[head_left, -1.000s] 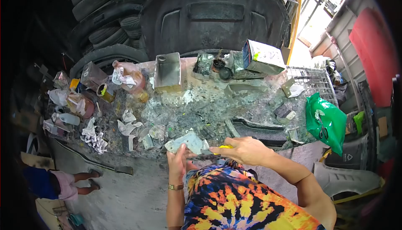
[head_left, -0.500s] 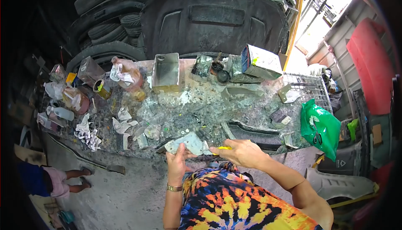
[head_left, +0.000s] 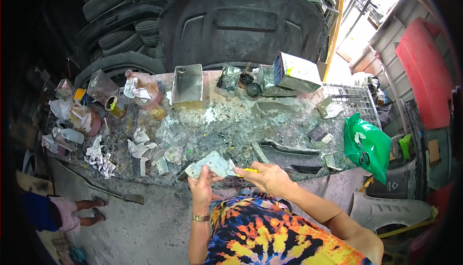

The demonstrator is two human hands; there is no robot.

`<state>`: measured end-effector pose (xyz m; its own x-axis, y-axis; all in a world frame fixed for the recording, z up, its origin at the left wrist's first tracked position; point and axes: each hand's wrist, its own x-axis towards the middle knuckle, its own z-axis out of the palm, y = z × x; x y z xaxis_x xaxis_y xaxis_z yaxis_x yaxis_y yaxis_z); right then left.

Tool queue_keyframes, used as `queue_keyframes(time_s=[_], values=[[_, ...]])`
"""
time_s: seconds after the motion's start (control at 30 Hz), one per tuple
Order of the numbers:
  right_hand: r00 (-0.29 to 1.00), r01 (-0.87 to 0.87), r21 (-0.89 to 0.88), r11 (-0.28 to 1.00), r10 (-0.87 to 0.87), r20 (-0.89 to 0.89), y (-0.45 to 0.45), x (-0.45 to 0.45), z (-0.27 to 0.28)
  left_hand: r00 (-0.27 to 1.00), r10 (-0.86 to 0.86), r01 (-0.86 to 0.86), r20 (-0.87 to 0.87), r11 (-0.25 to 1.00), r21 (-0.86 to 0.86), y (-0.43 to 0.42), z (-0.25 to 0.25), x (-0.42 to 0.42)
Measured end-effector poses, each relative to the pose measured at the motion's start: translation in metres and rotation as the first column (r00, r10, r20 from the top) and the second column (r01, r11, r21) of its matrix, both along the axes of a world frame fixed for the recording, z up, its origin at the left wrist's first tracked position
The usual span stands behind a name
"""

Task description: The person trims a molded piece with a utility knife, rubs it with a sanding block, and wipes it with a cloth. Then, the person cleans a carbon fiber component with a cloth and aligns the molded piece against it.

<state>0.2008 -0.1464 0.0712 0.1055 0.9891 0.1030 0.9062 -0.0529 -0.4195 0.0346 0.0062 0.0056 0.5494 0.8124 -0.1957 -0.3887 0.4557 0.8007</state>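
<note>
My left hand (head_left: pixel 201 182) grips a pale blue-grey flat piece (head_left: pixel 211 164) from below, at the front edge of the worktable (head_left: pixel 193 129). In my right hand (head_left: pixel 266 176) is a yellow-handled tool (head_left: pixel 247 172), its pale blade close to the piece's right end. Whether the blade touches the piece I cannot tell. A dark curved mesh part (head_left: pixel 291 157) lies on the table beyond my right hand.
A green bag (head_left: pixel 367 147) with scissors on it hangs at the table's right edge. Crumpled paper (head_left: pixel 100 158), a metal tray (head_left: pixel 188 87) and a box (head_left: pixel 297 72) stand or lie about. Another person (head_left: pixel 62 212) is at lower left.
The view has shifted slightly. Both hands still hold the same things, with the yellow tool and the pale piece a little further left in the view.
</note>
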Motion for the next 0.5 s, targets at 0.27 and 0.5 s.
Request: queue_keyframes(time_s=[0.27, 0.5], values=[[0.999, -0.009, -0.062, 0.998, 0.011, 0.034, -0.001, 0.005, 0.011, 1.000, -0.020, 0.020, 0.004, 1.000, 0.001, 0.002, -0.001, 0.002], [0.992, 0.121, 0.120, 0.985, -0.115, -0.058, 0.020, -0.016, -0.009, 0.998, 0.061, -0.061, 0.010, 0.998, 0.005, 0.012, 0.001, 0.004]])
